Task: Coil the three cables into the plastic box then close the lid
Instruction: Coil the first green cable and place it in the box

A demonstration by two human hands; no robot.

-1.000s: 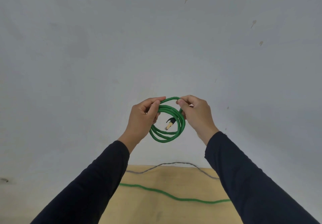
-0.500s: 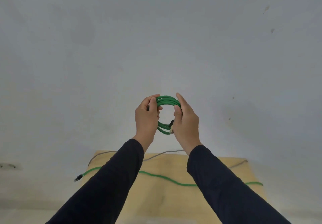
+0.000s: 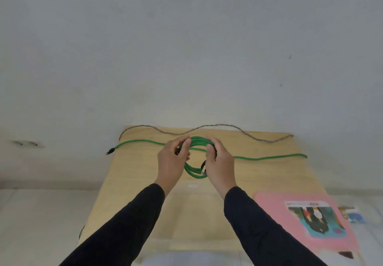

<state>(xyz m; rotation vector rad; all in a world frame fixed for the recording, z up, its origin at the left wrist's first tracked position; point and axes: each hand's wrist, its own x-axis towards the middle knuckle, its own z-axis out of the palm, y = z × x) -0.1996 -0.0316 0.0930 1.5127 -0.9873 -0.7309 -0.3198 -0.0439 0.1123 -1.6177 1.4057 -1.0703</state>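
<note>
A coiled green cable [image 3: 193,172] hangs between my two hands above the wooden table [image 3: 134,183]. My left hand [image 3: 171,162] grips the coil's left side and my right hand [image 3: 219,163] grips its right side, with the plug end showing by my right palm. A second green cable [image 3: 269,158] lies stretched across the far part of the table, its black plug [image 3: 109,151] hanging off the left edge. Behind it a grey cable [image 3: 226,126] snakes along the back edge. A clear plastic box [image 3: 199,209] sits below my wrists, faint and blurred.
A pink sheet with a printed label [image 3: 306,218] lies on the table's right front, possibly the box lid. Small coloured items [image 3: 351,215] sit beyond the right edge. A white wall stands behind the table, pale floor to the left.
The view has tipped downward, so the table, pink sheet and both loose cables show. My hands have lowered with the green coil toward the table, staying closed on it.
</note>
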